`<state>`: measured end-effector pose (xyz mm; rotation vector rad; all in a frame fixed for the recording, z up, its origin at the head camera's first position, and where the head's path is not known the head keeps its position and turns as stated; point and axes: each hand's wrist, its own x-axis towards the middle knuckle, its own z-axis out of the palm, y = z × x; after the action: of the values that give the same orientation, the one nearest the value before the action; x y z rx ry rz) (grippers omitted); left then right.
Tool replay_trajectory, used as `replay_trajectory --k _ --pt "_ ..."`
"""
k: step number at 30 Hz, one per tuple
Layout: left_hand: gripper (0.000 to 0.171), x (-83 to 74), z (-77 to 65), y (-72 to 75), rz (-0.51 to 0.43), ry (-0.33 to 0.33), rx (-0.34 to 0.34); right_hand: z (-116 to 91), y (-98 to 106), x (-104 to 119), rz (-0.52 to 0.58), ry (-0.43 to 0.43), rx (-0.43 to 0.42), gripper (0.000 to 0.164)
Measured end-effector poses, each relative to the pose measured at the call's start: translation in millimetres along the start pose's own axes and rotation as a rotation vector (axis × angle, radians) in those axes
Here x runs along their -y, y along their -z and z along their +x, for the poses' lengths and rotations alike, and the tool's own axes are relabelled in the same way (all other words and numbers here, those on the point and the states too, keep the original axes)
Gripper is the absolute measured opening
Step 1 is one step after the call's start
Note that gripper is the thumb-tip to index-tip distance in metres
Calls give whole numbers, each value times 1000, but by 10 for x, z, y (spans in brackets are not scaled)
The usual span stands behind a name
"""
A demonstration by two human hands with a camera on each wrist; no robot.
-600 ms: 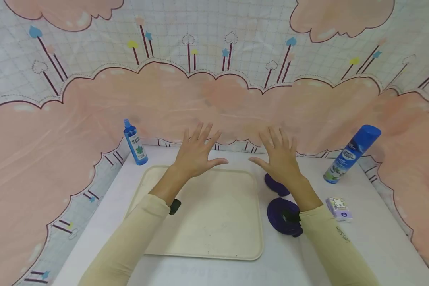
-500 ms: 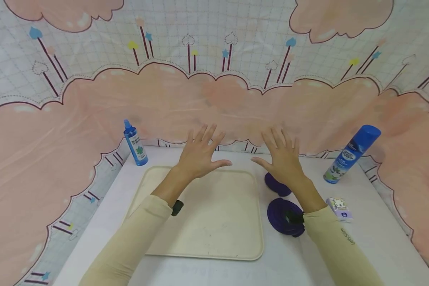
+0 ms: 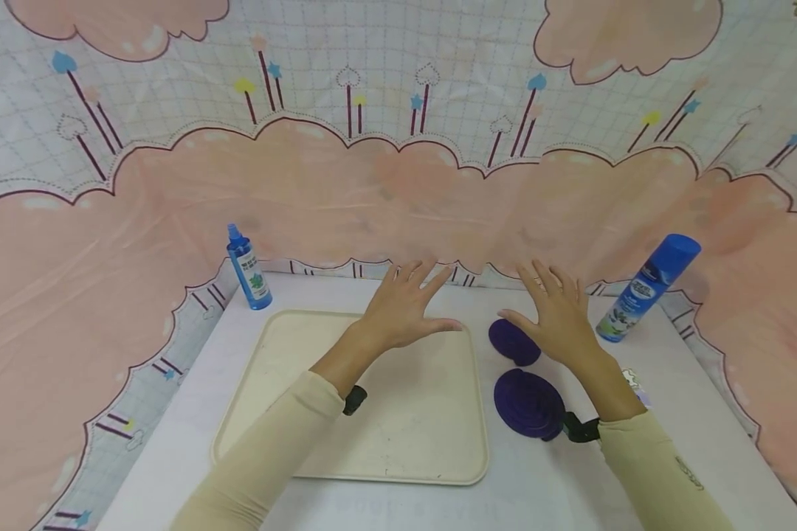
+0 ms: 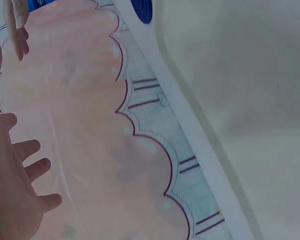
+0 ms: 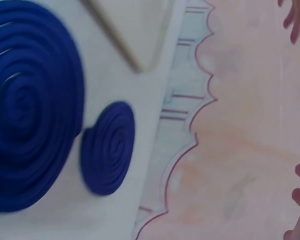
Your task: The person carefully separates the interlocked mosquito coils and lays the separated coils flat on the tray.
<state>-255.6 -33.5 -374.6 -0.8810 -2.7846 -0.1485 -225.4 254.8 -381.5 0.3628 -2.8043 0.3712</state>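
Observation:
My left hand [image 3: 398,313] hovers above the back right part of a cream tray [image 3: 372,442], fingers spread, holding nothing. My right hand [image 3: 561,321], also with fingers spread and nothing in it, is raised to the right of the tray. Beneath and left of it lie two dark blue spiral coils: a smaller coil [image 3: 511,341] at the back and a larger coil [image 3: 528,403] in front. Both coils [image 5: 112,147] show their wound rings in the right wrist view. In the left wrist view the left hand's fingers [image 4: 39,170] reach in from the left edge.
A blue spray bottle [image 3: 249,269] stands behind the tray at the left. At the back right is a tall blue aerosol can [image 3: 647,287]. A small white and purple packet [image 3: 634,383] is partly hidden by the right forearm. Patterned cloth [image 3: 345,192] surrounds the white table.
Both hands have moved to the right and a little lower in the head view, still spread. The larger coil is less covered now, while the packet has become partly hidden.

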Motion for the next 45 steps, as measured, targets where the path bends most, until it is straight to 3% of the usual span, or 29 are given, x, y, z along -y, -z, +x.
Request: replay_trajectory --k 6,11,20,32,39,45 --pt "95 -230 20 -139 -135 -44 45 -276 -37 -224 -23 -28 50 89" --pt "93 -426 15 -291 -239 -74 97 -537 -114 -381 12 -90 151 89" --pt "86 -768 -14 -609 -356 -109 151 -916 -282 -538 71 -159 265 83" --pt "82 -1085 -10 -940 -445 -78 295 -1196 -417 -645 123 -131 281 76" --pt "80 -1170 -31 -1099 -461 -61 297 -1297 -493 -646 187 -147 302 78" --pt "77 -1242 -7 -1164 -409 -71 250 -1337 -485 -651 184 -135 291 75"
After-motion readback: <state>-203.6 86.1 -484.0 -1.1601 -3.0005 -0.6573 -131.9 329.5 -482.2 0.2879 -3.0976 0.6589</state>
